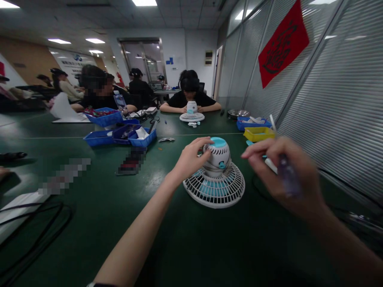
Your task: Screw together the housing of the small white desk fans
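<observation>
A small white and light-blue fan [220, 155] stands face down on the green table, its round grille [214, 195] at the bottom and its motor housing upward. My left hand [194, 157] grips the housing from the left, fingers curled over its top and side. To the right of the fan, apart from it, my right hand [287, 175] is raised and closed around a screwdriver with a clear purplish handle [289, 177]. This hand is smeared by motion. A thin pale rod, seemingly the shaft, sticks up beyond the fingers. White and blue parts lie partly hidden behind that hand.
Blue bins [143, 137] with parts stand at left, near a phone-like dark object [131, 161]. A yellow tray [259, 133], a blue tray [254, 122] and a metal bowl [238, 114] sit at right. Black cables [38, 235] lie at left. Across the table a person handles another fan [192, 111].
</observation>
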{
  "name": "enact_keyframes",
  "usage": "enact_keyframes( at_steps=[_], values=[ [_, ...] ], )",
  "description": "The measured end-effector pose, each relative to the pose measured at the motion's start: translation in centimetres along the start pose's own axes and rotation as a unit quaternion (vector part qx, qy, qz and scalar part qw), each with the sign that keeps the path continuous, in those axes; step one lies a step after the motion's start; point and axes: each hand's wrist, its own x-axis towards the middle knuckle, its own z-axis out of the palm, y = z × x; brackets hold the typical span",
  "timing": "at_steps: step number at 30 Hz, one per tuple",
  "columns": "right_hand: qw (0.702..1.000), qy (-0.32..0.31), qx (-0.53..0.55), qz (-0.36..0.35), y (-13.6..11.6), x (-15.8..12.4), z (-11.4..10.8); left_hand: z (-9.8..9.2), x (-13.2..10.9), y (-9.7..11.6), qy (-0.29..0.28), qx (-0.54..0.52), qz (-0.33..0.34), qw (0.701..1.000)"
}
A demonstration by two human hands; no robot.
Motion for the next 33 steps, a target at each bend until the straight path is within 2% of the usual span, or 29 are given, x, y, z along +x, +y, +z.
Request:
enact_keyframes(
  at_steps=[4,6,7,9,12,14,17,20,22,25,28,30,33],
  values=[
    [0.994,-0.078,-0.043,-0.067,1.1,-4.1,4.0,0.2,0.2,-0.4,0.004,-0.081,-0.042,0.996],
    [0.985,-0.123,-0.090,-0.078,1.7,-6.0,5.7,0.2,0.4,-0.8,0.011,-0.130,-0.060,0.990],
    [0.978,-0.157,-0.109,-0.085,1.9,-6.8,6.4,0.1,0.4,-1.0,0.017,-0.152,-0.066,0.986],
    [0.968,-0.173,-0.149,-0.109,2.2,-7.6,7.2,-0.1,0.5,-1.6,0.040,-0.177,-0.081,0.980],
    [0.959,-0.178,-0.186,-0.117,2.1,-7.8,7.7,-0.4,0.6,-2.9,0.095,-0.183,-0.127,0.970],
    [0.958,-0.181,-0.193,-0.113,1.9,-7.7,8.0,-0.4,0.6,-4.0,0.145,-0.169,-0.183,0.958],
    [0.954,-0.194,-0.202,-0.104,1.9,-7.5,8.7,-0.1,0.4,-6.2,0.180,-0.155,-0.216,0.947],
    [0.953,-0.196,-0.212,-0.095,3.1,-6.6,9.8,0.3,-0.2,-8.6,0.222,-0.137,-0.249,0.933],
    [0.948,-0.207,-0.230,-0.071,5.1,-4.9,10.7,0.5,-0.8,-10.2,0.249,-0.123,-0.269,0.922],
    [0.933,-0.254,-0.256,0.009,9.6,-0.9,11.9,0.7,-1.8,-12.2,0.280,-0.104,-0.291,0.909],
    [0.906,-0.225,-0.304,0.191,14.3,2.6,12.4,0.8,-2.5,-13.3,0.294,-0.089,-0.300,0.903],
    [0.891,-0.213,-0.313,0.250,16.6,3.5,12.4,0.8,-2.7,-13.7,0.298,-0.083,-0.300,0.902],
    [0.874,-0.222,-0.305,0.306,18.4,2.7,11.9,1.0,-2.6,-13.9,0.299,-0.076,-0.302,0.902]
  ],
)
